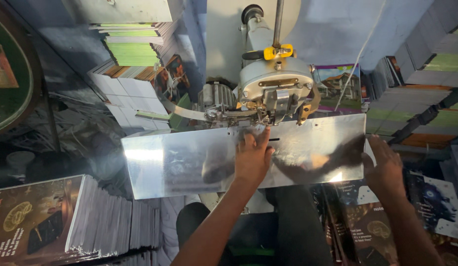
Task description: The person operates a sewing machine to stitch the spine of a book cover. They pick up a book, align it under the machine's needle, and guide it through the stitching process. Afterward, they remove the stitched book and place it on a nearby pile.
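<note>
Your left hand (252, 160) lies flat on the shiny metal surface (189, 162), and to its left the plate is bare, so you have free room there. Straight ahead the machine head (276, 88) hangs just over the back edge and blocks the way past your fingertips. Your right hand (386, 170) sits at the plate's right end, with dark booklets (367, 231) just below it. A tall booklet stack (66, 221) closes off the lower left, near the plate's front corner
</note>
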